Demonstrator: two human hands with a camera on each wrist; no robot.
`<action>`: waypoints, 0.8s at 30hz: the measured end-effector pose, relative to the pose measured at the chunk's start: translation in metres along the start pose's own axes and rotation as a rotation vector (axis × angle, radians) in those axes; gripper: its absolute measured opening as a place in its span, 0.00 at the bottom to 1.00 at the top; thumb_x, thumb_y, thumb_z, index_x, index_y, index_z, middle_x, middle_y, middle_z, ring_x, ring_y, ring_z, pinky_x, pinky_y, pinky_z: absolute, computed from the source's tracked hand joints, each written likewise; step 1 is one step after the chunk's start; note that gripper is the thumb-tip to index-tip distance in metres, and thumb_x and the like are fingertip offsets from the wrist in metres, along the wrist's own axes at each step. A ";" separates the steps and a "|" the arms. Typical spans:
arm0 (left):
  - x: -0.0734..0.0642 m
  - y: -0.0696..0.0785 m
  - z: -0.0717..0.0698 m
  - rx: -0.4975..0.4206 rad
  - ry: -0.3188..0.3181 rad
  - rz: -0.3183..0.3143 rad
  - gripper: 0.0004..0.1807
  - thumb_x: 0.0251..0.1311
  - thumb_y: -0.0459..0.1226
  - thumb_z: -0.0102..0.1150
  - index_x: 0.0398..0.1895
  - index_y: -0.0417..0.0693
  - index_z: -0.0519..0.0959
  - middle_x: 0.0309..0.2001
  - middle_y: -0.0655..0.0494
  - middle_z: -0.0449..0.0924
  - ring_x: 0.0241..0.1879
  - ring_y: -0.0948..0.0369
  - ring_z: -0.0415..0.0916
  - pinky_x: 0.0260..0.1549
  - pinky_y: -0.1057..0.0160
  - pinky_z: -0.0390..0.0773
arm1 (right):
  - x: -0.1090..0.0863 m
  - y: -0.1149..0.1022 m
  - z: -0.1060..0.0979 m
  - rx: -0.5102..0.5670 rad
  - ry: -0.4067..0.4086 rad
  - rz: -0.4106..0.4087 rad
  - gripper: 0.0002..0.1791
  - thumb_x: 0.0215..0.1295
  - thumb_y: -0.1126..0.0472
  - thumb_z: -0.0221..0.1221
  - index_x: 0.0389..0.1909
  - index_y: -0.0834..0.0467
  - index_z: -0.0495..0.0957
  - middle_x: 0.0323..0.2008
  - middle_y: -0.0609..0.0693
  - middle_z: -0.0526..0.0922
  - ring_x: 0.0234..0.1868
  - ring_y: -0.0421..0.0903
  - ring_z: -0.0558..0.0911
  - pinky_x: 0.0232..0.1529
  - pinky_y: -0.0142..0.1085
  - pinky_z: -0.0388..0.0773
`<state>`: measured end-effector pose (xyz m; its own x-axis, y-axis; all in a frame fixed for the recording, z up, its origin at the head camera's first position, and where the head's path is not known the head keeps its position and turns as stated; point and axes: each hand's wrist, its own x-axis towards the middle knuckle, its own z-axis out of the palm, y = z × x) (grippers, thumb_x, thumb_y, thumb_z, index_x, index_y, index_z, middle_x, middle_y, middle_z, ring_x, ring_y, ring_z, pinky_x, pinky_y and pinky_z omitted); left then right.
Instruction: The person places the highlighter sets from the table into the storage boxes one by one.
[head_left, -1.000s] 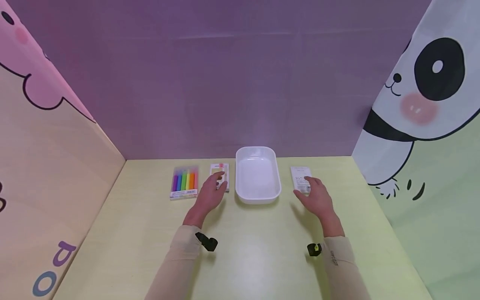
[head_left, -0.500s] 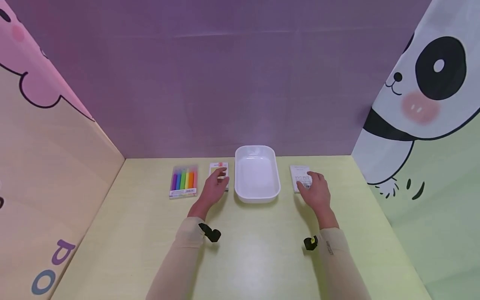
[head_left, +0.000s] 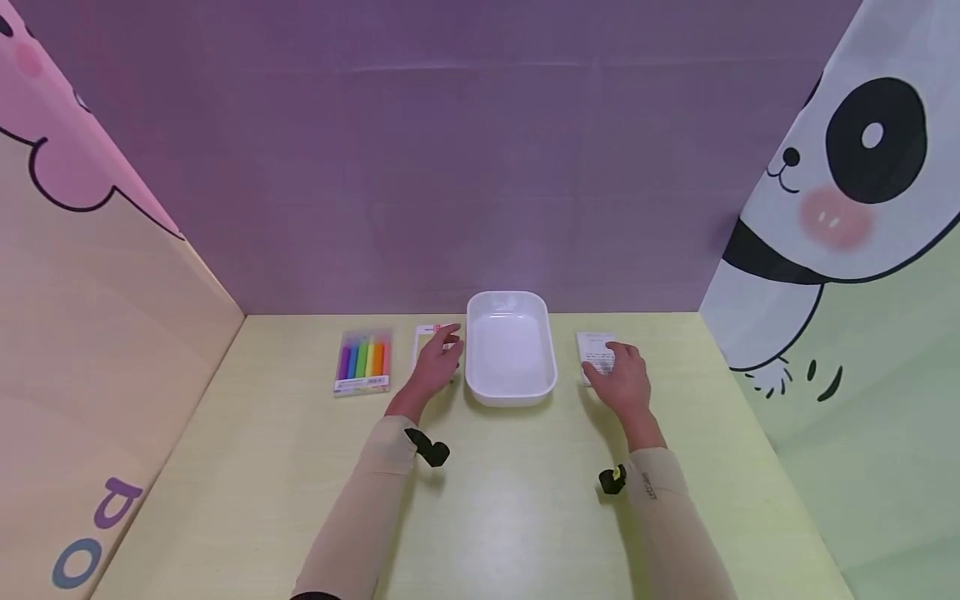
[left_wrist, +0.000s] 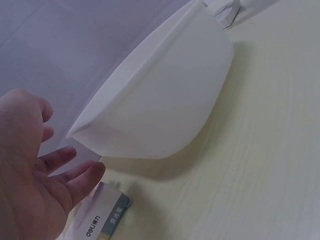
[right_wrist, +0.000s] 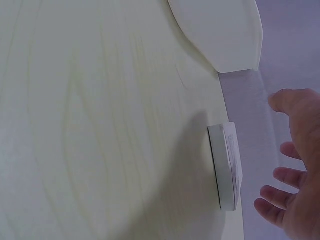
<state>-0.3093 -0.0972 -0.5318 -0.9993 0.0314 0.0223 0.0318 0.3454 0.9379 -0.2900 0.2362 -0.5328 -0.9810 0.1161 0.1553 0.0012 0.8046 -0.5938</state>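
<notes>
A white plastic tub (head_left: 512, 398) stands at the back middle of the table. My left hand (head_left: 438, 364) hovers at its left side, over a small flat box (head_left: 422, 337) partly hidden beneath the fingers. In the left wrist view this box (left_wrist: 102, 215) shows "deli" lettering, and the hand's spread fingers hold nothing. To the right of the tub my right hand (head_left: 626, 383) reaches over a thin white printed box (head_left: 596, 345). The right wrist view shows the fingers (right_wrist: 290, 176) loosely bent beside that white box (right_wrist: 225, 167), apart from it.
Left of the left hand lies a clear pack of several coloured highlighters (head_left: 363, 362). A purple backdrop (head_left: 480, 167) rises behind the table's far edge. Printed side panels, one with a panda (head_left: 832, 217), border the pale wooden table (head_left: 510, 517).
My left hand has moved forward and right, covering more of the small box. My right hand has shifted slightly forward and left. The tub, boxes and highlighters stay in place on the table.
</notes>
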 end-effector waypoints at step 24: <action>0.023 -0.005 0.016 0.056 -0.040 -0.063 0.27 0.73 0.41 0.44 0.74 0.58 0.60 0.62 0.40 0.68 0.59 0.46 0.68 0.59 0.47 0.67 | 0.001 0.011 0.017 0.009 0.069 -0.017 0.39 0.57 0.45 0.65 0.63 0.65 0.68 0.62 0.67 0.66 0.57 0.67 0.69 0.53 0.58 0.68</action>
<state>-0.3325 -0.0830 -0.5414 -0.9977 0.0448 -0.0506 -0.0286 0.3995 0.9163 -0.2938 0.2357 -0.5528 -0.9652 0.1422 0.2193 -0.0176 0.8018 -0.5973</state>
